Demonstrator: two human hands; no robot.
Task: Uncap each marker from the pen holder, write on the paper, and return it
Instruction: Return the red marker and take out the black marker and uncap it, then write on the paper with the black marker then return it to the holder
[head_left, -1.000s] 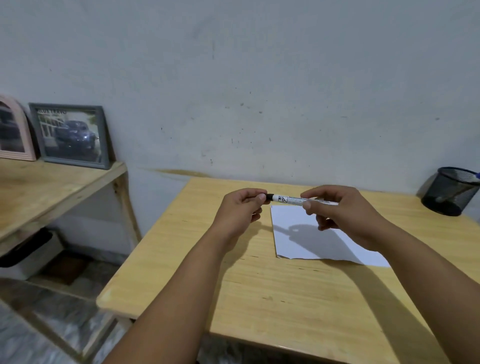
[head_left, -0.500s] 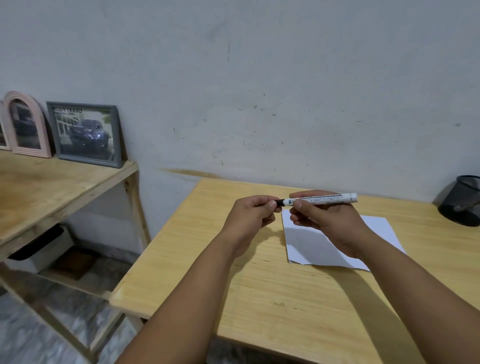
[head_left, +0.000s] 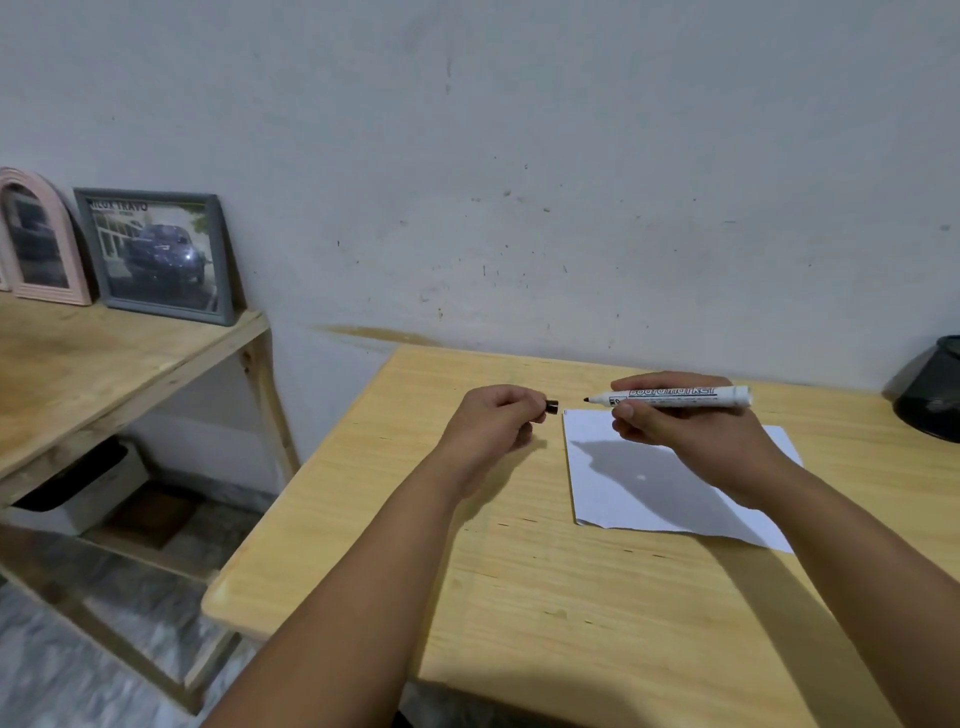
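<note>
My right hand (head_left: 685, 436) grips a white board marker (head_left: 680, 397) held level above the far edge of the white paper (head_left: 649, 499); its bare black tip points left. My left hand (head_left: 493, 426) is closed around the black cap (head_left: 551, 406), whose open end peeks out of the fist, a short gap from the tip. The black mesh pen holder (head_left: 932, 397) stands at the table's far right, cut off by the frame edge; its contents are not visible.
The wooden table (head_left: 415, 519) stands against a grey wall. To the left is a lower wooden shelf (head_left: 104, 364) carrying a grey picture frame (head_left: 156, 254) and a pink arched frame (head_left: 36, 244). A white bin (head_left: 78, 493) sits under that shelf.
The cap has come off the marker: my hands pulled apart, the left keeping the cap, the right the marker. The view shifted left, pushing the pen holder toward the right edge.
</note>
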